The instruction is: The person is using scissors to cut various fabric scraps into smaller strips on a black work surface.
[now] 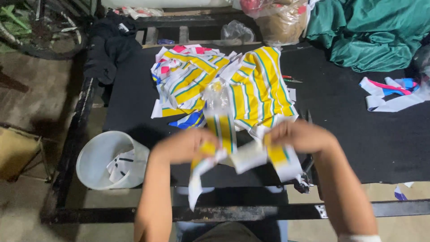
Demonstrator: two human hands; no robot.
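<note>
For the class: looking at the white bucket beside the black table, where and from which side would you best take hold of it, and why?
Grip the bucket by its upper rim, coming from above. It stands upright with its round mouth open to the top; the rim is bare all round, the scraps lie low inside, and no handle shows. The side facing the table sits close against the frame, so the outer side is likely freer.

White bucket (105,157) left, green cloth (371,31) far right.

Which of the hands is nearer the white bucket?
Left. The left hand is just right of the white bucket; the right hand is farther right, past the striped cloth piece.
</note>
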